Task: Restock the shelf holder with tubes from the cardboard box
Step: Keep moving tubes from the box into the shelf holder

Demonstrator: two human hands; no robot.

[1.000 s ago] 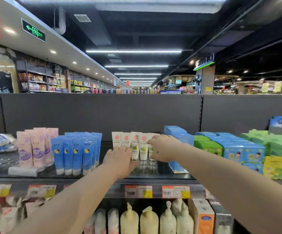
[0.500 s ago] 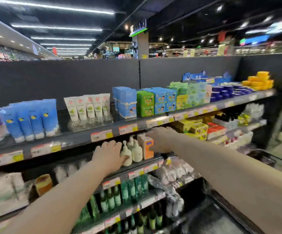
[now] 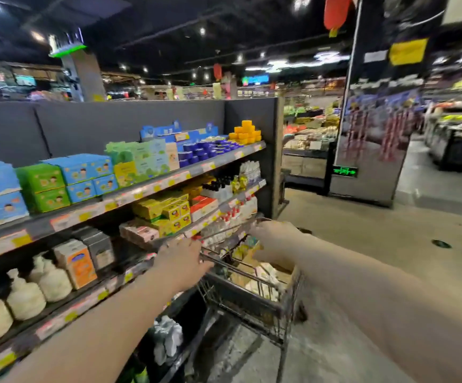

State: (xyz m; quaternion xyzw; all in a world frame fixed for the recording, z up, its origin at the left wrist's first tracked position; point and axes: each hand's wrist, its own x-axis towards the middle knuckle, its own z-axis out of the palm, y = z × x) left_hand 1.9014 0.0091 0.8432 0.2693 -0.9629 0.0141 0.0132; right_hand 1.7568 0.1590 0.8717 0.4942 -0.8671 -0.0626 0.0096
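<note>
Your left hand [image 3: 181, 261] and right hand [image 3: 275, 233] at cart [image 3: 252, 305]; grip can't tell, blurred. Rush and you'll tip the box [image 3: 249, 261].

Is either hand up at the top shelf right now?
No, the left hand and the right hand both reach down low over the wire cart.

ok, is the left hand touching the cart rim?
Cannot tell. Head view: left hand overlaps the cart near rim, but motion blur hides contact or gap.
</note>
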